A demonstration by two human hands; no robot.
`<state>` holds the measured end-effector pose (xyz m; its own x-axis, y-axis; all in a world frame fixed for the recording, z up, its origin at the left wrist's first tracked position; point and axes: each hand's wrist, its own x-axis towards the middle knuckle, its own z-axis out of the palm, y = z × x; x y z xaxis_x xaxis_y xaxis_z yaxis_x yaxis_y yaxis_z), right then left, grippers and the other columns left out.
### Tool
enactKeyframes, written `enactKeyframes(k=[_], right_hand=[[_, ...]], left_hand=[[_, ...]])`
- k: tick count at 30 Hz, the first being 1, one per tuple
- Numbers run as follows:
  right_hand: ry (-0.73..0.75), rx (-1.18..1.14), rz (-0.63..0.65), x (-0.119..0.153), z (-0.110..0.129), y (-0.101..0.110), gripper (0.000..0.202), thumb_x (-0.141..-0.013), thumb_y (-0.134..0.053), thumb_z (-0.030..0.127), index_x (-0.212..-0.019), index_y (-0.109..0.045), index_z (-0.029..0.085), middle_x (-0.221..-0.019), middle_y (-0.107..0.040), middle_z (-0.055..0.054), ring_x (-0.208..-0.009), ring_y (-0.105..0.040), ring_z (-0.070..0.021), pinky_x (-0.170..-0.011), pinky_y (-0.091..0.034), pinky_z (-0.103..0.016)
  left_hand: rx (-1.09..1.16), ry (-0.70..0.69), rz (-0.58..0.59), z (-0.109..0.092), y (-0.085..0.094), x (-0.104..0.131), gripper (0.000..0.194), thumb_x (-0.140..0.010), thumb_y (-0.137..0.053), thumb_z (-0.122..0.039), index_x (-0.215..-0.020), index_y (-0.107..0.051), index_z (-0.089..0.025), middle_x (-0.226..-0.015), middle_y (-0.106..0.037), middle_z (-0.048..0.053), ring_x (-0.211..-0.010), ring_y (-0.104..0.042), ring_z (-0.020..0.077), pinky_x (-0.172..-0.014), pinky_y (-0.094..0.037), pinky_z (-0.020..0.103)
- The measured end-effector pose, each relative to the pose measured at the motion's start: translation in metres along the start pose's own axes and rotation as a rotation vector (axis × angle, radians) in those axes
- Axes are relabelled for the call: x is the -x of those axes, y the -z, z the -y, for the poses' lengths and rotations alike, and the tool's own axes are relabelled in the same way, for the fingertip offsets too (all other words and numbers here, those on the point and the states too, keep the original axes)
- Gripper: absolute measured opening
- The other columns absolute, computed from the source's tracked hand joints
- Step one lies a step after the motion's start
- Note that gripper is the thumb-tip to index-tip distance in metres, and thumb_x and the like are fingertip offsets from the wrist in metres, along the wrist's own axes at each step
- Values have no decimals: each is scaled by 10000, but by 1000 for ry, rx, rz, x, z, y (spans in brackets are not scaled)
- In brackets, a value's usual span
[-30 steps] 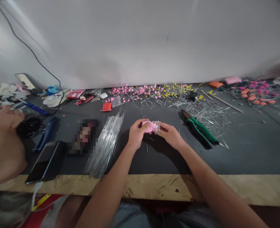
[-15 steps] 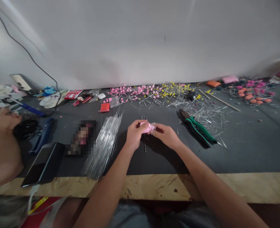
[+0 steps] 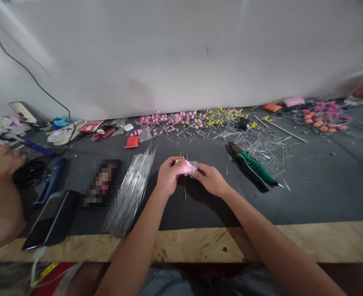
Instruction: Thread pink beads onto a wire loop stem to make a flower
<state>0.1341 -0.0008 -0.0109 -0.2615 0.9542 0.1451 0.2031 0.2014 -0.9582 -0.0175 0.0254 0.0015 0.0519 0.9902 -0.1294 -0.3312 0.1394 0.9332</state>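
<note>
Between my two hands is a small pink packet [image 3: 185,167] with a clear plastic wrapper. My left hand [image 3: 168,176] is closed on its left side, thumb on top. The fingers of my right hand [image 3: 209,178] pinch the clear wrapper at its right end. Just beyond and beneath the packet, a thin wire piece [image 3: 185,191] with a looped top lies on the dark mat, partly hidden by my hands. A bundle of straight silver wires [image 3: 132,185] lies left of my left hand.
Green-handled pliers [image 3: 257,166] lie at the right beside scattered wires. Pink and yellow tipped wires [image 3: 175,120] line the wall. A phone [image 3: 50,218], blurred dark item [image 3: 102,183] and red packet [image 3: 132,142] are to the left. Another person's hand [image 3: 4,162] is at far left.
The whole view has shifted slightly, so most things appear a little further left. The packet is still between my hands, with its clear wrapper end spread out a bit more.
</note>
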Motion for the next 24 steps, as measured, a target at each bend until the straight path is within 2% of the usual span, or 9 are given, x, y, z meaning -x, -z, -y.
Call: enactKeyframes(k=[4, 8, 11, 14, 17, 21, 24], right_hand=[[-78, -135, -46, -2, -5, 0, 203, -811, -510, 365, -887, -601, 200, -739, -594, 7, -684, -544, -135, -668, -429, -270], [-144, -486, -189, -5, -11, -2, 206, -787, -547, 395, -881, -563, 212, -861, -608, -11, -749, -594, -137, -670, -494, -287], [-165, -639, -298, -6, -11, 0, 197, -768, -579, 391, -833, -540, 210, -843, -620, -5, -718, -616, -127, -647, -515, -280], [-178, -735, -388, -7, -10, 7, 231, -741, -615, 341, -924, -518, 239, -783, -637, 17, -659, -620, -115, -620, -519, -267], [-214, -813, -446, -9, -10, 16, 315, -714, -625, 259, -1008, -512, 264, -770, -648, 24, -682, -624, -115, -626, -513, -253], [-302, -837, -437, -10, -13, 23, 137, -662, -584, 150, -789, -587, 199, -819, -639, -17, -716, -599, -117, -592, -480, -228], [-294, -825, -402, -10, -13, 24, 87, -601, -532, 100, -605, -522, 187, -781, -594, -9, -588, -516, -92, -478, -397, -229]], left_hand=[[39, -9, -67, 1, 3, -5, 254, -603, -741, -294, -767, -626, -138, -693, -625, 1, -591, -574, 97, -507, -449, 202], [90, -26, -151, 1, 8, -11, 260, -596, -748, -290, -758, -615, -136, -715, -626, 7, -610, -575, 91, -518, -461, 193], [151, -40, -205, 0, 14, -15, 265, -580, -758, -272, -751, -609, -134, -722, -622, 6, -612, -572, 83, -522, -465, 185], [220, -68, -283, -3, 21, -19, 245, -588, -753, -257, -736, -598, -138, -722, -609, -4, -620, -568, 74, -524, -466, 172], [278, -80, -335, -7, 27, -21, 200, -620, -733, -240, -718, -587, -145, -704, -587, -19, -611, -558, 58, -534, -471, 162], [295, -43, -278, -7, 27, -19, 177, -641, -720, -232, -729, -587, -157, -727, -577, -29, -627, -557, 52, -548, -486, 156], [268, -18, -179, -5, 23, -15, 198, -644, -719, -247, -772, -591, -165, -757, -587, -22, -651, -560, 60, -557, -497, 162]])
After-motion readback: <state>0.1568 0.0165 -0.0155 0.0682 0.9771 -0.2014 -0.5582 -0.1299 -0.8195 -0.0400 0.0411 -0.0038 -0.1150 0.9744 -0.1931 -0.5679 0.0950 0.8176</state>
